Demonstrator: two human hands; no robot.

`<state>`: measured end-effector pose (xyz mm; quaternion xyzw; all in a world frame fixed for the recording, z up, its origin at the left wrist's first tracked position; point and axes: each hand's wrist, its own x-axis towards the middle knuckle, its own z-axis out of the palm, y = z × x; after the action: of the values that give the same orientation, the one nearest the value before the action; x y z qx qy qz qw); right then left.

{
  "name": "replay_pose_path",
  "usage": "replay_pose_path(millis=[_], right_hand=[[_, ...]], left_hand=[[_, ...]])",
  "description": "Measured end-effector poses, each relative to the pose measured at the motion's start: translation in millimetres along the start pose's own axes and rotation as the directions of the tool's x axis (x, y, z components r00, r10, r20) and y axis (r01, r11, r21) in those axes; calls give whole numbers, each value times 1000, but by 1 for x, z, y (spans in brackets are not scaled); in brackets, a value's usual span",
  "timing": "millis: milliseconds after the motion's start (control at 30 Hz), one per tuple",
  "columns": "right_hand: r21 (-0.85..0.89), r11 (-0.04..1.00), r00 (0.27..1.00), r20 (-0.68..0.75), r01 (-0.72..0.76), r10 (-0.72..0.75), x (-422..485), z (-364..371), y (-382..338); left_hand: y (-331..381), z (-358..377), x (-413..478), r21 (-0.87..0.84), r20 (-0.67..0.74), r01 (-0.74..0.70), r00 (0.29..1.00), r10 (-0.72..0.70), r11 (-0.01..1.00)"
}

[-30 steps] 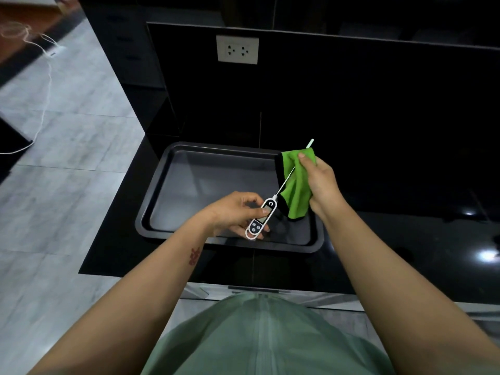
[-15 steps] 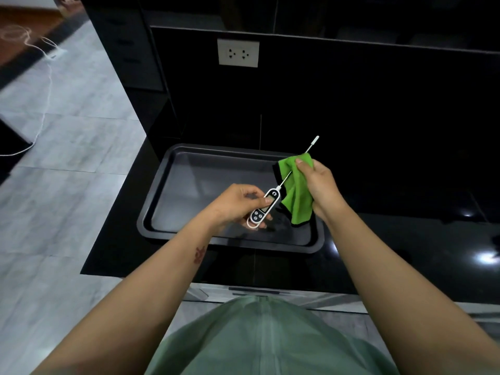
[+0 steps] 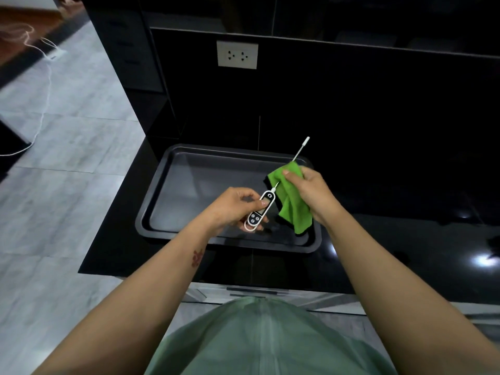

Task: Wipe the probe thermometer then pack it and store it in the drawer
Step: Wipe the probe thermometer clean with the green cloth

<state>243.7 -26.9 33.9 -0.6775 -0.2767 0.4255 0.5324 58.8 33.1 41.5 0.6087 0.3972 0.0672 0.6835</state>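
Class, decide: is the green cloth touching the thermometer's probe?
Touching. In the head view the right hand pinches the green cloth round the probe, which enters and exits the fold.

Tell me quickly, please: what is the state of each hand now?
Left hand: closed, holding the probe thermometer by its body.
Right hand: closed, pinching the green cloth around the thermometer's stem.

The cloth [image 3: 295,207] hides the middle of my thermometer's [image 3: 260,209] probe. My right hand [image 3: 312,194] has most of its fingers buried in the folds. My left hand [image 3: 230,208] has its fingers tucked behind the body, whose button marks are too small to read. A cord [image 3: 43,115] runs off the left edge.
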Motion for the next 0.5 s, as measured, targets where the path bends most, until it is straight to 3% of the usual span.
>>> replay_pose_path(millis=[100, 333, 500], right_hand=[[-32, 999, 998, 54, -21, 23, -2, 3, 2], [124, 991, 990, -142, 45, -27, 7, -5, -5], [-30, 1000, 1000, 29, 6, -5, 2, 2, 1]], left_hand=[[2, -2, 0, 0, -21, 2, 1000, -2, 1000], [0, -3, -2, 28, 13, 11, 1000, -12, 1000], [5, -2, 0, 46, -14, 0, 1000, 0, 999]])
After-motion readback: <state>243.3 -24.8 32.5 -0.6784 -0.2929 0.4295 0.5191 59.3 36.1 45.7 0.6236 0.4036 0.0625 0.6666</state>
